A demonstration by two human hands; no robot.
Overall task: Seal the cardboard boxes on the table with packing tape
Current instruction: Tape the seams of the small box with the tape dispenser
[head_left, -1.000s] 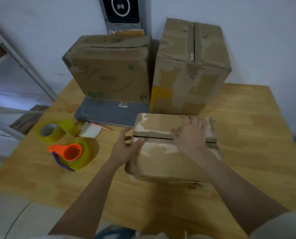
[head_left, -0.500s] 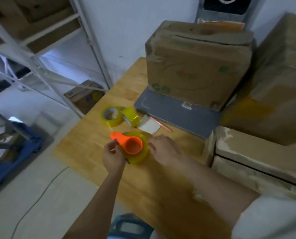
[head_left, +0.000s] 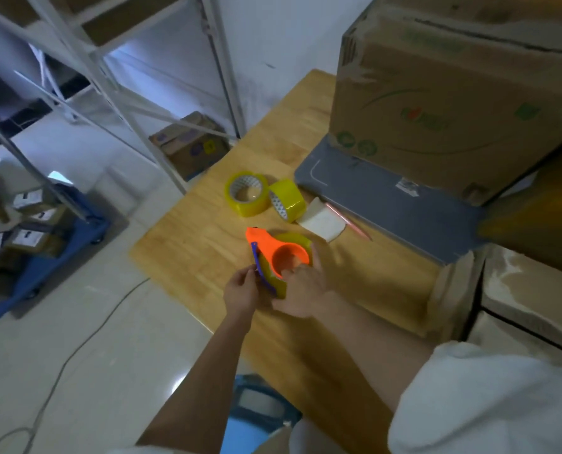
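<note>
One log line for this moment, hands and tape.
left hand: pinches tape end | right hand: holds orange tape dispenser | small box: unsealed

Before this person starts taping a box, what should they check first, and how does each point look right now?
1. Tape dispenser in hand: ok, right hand holds the roll.
2. Left hand at the blue blade edge: ok, fingers pinch there.
3. Loose tape end found: cannot tell.
4. Small box flaps closed: not ok, a dark gap shows along the seam.
5. Spare tape rolls within reach: ok, on the table.
</note>
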